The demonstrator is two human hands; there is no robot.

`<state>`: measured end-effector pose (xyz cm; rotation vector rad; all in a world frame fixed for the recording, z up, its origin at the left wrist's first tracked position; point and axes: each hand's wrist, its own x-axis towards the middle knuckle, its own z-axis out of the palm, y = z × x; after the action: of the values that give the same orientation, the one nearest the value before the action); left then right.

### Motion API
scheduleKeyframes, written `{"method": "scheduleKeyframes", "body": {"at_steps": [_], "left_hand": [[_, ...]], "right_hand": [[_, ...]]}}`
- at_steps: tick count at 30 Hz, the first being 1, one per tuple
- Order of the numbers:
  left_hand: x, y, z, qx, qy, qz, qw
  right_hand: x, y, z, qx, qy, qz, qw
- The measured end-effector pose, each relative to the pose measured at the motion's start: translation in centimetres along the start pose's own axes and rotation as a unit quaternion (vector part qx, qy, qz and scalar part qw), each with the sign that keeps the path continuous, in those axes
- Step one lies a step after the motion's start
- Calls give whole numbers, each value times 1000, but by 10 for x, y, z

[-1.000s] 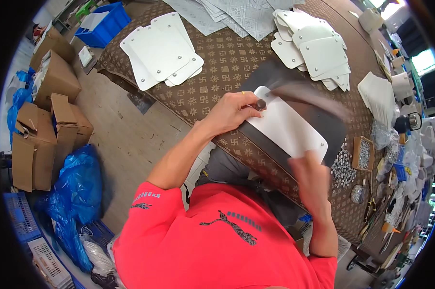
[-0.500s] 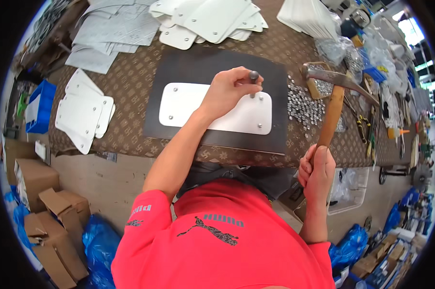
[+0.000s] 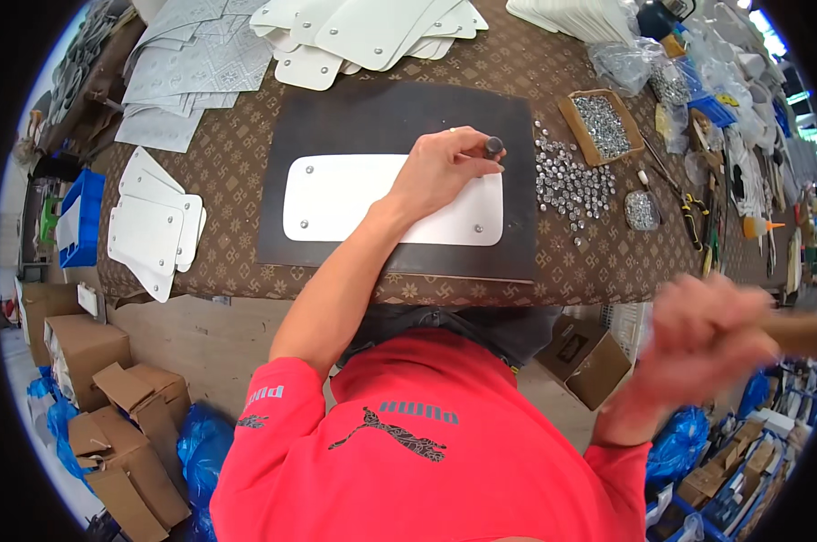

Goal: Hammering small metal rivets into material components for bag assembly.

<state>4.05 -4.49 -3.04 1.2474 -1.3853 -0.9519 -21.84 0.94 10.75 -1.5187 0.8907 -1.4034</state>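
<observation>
White and thin, the panel [image 3: 345,199] lay flat on a dark mat [image 3: 354,117] on the counter [image 3: 232,190], metal studs [image 3: 304,224] showing at three corners. It looked light, fairly stiff and smooth enough to slide; its long edges seemed the best grip. Over its right part the left hand [image 3: 437,172] pinched a dark punch [image 3: 493,146] between thumb and fingers, hiding the punch's foot and the fourth corner. Farther right, the blurred right hand [image 3: 711,316] was closed around a wooden handle [image 3: 797,334]. Around these, left to right, lay a small pile of plates [image 3: 145,233], grey sheets [image 3: 178,81], a bigger pile [image 3: 368,32], loose studs [image 3: 571,185] crowding the mat's right side, a cardboard tray [image 3: 576,135] and pliers [image 3: 695,221].
</observation>
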Motion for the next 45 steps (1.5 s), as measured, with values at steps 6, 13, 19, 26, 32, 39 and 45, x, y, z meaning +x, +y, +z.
{"method": "scheduleKeyframes", "body": {"at_steps": [6, 13, 19, 26, 32, 39, 45], "left_hand": [[-1, -1, -1, 42, -4, 8, 999], [-37, 23, -2, -99, -37, -9, 994], [-52, 18, 5, -31, -64, -23, 997], [-57, 13, 5, 70, -52, 101, 991], [-66, 22, 8, -44, 38, 21, 998], [-82, 34, -122, 342, 35, -49, 938], [-98, 31, -172, 450, -39, -93, 887]], "right_hand": [[-18, 41, -10, -284, -174, 218, 917], [-59, 20, -24, -119, -18, 313, 942], [-48, -24, -25, -122, 97, 246, 957], [-67, 31, -44, -397, -189, -119, 890], [-95, 45, -39, -111, -22, 316, 942], [-70, 90, -18, -42, 36, 342, 938], [-50, 122, -13, -16, 82, 325, 942]]}}
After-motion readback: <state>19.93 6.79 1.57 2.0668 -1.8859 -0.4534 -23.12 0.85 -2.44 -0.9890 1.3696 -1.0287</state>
